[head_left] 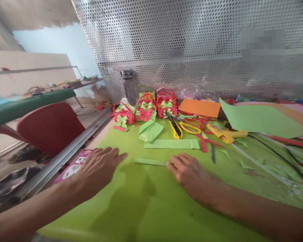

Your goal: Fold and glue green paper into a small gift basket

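Note:
A narrow light-green paper strip point(150, 162) lies across the green tabletop, between my two hands. My right hand point(187, 171) rests at the strip's right end with its fingers curled and the thumb side closed on it. Palm down, my left hand point(102, 164) stretches its fingers out near the table's left edge, a little left of the strip's other end. It holds nothing and partly covers a purple printed item point(74, 166). Just beyond the strip lie a wider green paper band point(171, 144) and a folded green paper piece point(150, 131).
Small red and green paper baskets with bows point(145, 112) stand at the back beside a grey bottle point(128, 88). Yellow-handled scissors point(190, 127), a box cutter point(175, 126), a yellow glue gun point(226, 134) with its cord and green sheets point(265, 117) lie right. A perforated metal panel point(151, 40) rises behind.

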### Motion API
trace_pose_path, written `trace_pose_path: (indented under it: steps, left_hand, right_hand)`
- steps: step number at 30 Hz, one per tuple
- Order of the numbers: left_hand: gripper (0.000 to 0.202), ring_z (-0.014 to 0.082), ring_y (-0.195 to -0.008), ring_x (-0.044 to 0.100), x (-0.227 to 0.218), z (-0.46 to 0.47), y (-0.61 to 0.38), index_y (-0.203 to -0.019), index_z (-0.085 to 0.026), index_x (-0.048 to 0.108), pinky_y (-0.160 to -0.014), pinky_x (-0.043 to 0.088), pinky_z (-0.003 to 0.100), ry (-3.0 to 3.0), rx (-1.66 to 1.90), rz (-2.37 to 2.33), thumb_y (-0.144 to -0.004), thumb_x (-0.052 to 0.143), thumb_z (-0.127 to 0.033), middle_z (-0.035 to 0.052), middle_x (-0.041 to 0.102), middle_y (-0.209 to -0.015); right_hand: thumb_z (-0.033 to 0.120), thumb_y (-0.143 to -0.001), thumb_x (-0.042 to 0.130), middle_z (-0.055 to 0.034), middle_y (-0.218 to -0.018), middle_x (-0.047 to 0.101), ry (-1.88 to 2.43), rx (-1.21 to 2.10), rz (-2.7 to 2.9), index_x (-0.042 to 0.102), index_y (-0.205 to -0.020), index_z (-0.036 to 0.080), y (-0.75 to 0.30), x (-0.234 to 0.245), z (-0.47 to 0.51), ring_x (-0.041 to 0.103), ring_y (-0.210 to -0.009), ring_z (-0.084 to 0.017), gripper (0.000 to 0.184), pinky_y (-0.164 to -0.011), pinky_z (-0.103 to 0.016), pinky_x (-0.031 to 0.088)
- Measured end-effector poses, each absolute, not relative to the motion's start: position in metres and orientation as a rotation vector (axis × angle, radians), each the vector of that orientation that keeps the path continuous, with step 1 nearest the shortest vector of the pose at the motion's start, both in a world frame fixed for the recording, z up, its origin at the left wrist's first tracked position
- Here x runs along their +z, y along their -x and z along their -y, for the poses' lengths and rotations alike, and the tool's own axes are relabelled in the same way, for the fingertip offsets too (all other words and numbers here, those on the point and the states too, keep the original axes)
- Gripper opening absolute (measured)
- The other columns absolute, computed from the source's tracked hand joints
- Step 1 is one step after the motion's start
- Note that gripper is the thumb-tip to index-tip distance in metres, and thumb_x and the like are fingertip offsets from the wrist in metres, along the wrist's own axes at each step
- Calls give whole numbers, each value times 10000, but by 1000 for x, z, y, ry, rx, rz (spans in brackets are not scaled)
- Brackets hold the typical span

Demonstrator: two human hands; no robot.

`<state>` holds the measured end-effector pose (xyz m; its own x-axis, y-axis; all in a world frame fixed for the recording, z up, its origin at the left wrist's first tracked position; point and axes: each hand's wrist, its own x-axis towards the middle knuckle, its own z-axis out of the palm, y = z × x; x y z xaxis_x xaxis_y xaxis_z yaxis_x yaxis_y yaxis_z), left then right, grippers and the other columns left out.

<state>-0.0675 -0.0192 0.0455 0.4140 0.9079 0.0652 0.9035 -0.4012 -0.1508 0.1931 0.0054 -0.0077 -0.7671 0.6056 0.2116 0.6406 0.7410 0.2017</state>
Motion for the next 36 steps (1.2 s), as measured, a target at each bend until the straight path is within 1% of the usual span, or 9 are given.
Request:
trace_pose_path:
  steps: [3, 5, 6, 9, 12, 14, 23, 30, 36]
  left_hand:
    - [215, 126, -552, 509, 55, 6, 34, -835, -179, 579, -536, 360, 248, 2709, -186, 1896, -840, 365, -192, -2, 564, -629]
    - [166, 107, -524, 496, 53, -6, 11, -716, -180, 535, -493, 348, 221, 2940, -273, 2127, -815, 426, -257, -25, 540, -586]
    - [146, 105, -522, 510, 49, -13, 2, -692, -177, 524, -496, 368, 215, 3029, -235, 2318, -791, 464, -266, -29, 542, -574]
    - [155, 103, -436, 532, 35, -32, -12, -634, -169, 501, -439, 412, 211, 3084, -77, 2528, -754, 492, -268, -32, 543, -519]
    - [188, 105, -379, 528, 27, -44, -14, -576, -168, 478, -394, 413, 214, 3056, 13, 2671, -719, 537, -275, -35, 538, -481]
    - [240, 113, -368, 534, 28, -48, -15, -532, -163, 472, -380, 410, 217, 3019, 75, 2742, -699, 578, -300, -26, 538, -457]
    - [317, 142, -392, 567, 38, -51, -25, -453, -138, 492, -393, 436, 246, 2872, 263, 2912, -645, 673, -314, 15, 556, -437]
    - [265, 138, -407, 570, 39, -51, -21, -493, -145, 513, -424, 459, 254, 2819, 260, 3011, -634, 685, -288, -8, 551, -429]
    - [265, 132, -408, 571, 36, -48, -2, -504, -147, 517, -391, 439, 228, 2742, 240, 3116, -632, 678, -314, -8, 564, -451]
  right_hand:
    - [41, -752, 570, -74, -791, 621, 966, -379, 2803, 633, -918, 128, -191, -9, -6, 568, -760, -207, 198, -651, -325, 414]
    - [53, -783, 547, -70, -793, 621, 1025, -303, 2795, 639, -922, 145, -191, -6, -7, 568, -773, -206, 191, -661, -323, 405]
    - [49, -798, 526, -64, -790, 622, 1090, -238, 2772, 644, -911, 155, -191, -4, -7, 568, -768, -197, 195, -669, -318, 400]
    - [64, -827, 492, -32, -741, 627, 1297, 61, 2648, 649, -808, 171, -195, 3, -10, 565, -715, -157, 190, -676, -283, 386]
    - [146, -815, 543, -4, -698, 636, 1380, 352, 2511, 625, -736, 176, -201, 8, -16, 560, -650, -125, 118, -614, -239, 364]
    - [161, -788, 574, 11, -669, 638, 1404, 441, 2458, 614, -714, 182, -203, 10, -18, 550, -608, -113, 87, -571, -226, 338]
    - [145, -765, 589, 21, -616, 630, 1442, 433, 2447, 611, -663, 187, -200, 14, -18, 508, -562, -108, 113, -579, -239, 305]
    - [163, -789, 577, 27, -647, 642, 1434, 410, 2455, 587, -661, 190, -200, 12, -18, 508, -595, -115, 131, -713, -295, 327]
    - [182, -808, 572, 27, -679, 645, 1420, 407, 2487, 572, -678, 189, -201, 12, -17, 512, -606, -118, 130, -728, -309, 321]
